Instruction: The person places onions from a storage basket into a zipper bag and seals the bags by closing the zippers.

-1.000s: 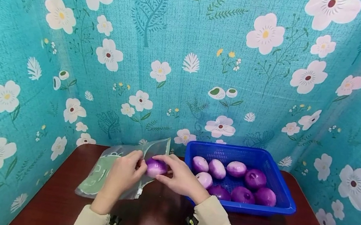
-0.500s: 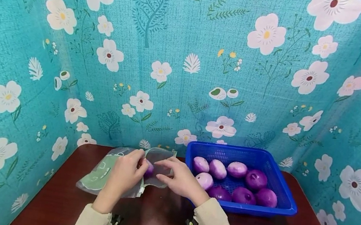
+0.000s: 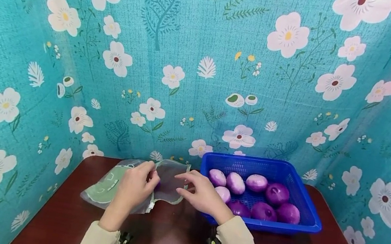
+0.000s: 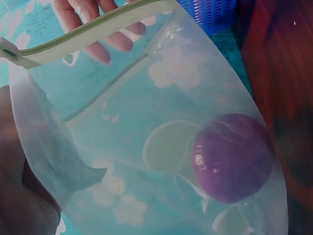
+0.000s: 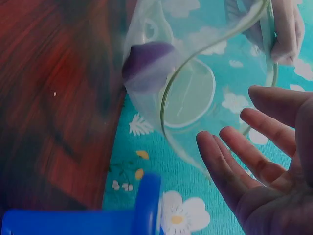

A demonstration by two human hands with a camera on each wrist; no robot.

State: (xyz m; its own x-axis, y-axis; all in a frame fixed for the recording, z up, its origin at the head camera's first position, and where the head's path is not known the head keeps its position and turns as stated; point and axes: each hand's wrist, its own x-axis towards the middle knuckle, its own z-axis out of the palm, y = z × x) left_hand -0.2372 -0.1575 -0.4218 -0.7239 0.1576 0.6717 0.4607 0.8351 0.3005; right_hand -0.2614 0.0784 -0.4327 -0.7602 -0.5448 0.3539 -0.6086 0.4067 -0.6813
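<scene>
My left hand (image 3: 135, 185) pinches the near edge of a clear zip bag (image 3: 169, 183) with a green print, keeping its mouth spread toward the right. Inside, low in the bag, rests a red onion (image 4: 232, 159); it shows through the plastic in both wrist views. In the head view the left fingers mostly cover that onion. My right hand (image 3: 202, 194) hovers by the bag's mouth, its fingers spread and slightly bent around nothing. From the right wrist view, the right fingertips (image 5: 204, 139) lie just outside the zip rim.
A blue plastic basket (image 3: 271, 226) stands at the right, close beside my right hand. Several red onions (image 3: 263, 211) lie in it. Both stand on a dark red-brown table (image 3: 172, 239), with a teal flowered cloth (image 3: 201, 110) hanging behind and at the sides.
The right hand has let go of the red onion and drawn back to the right. The onion has gone into the bag, whose mouth has spread wider.
</scene>
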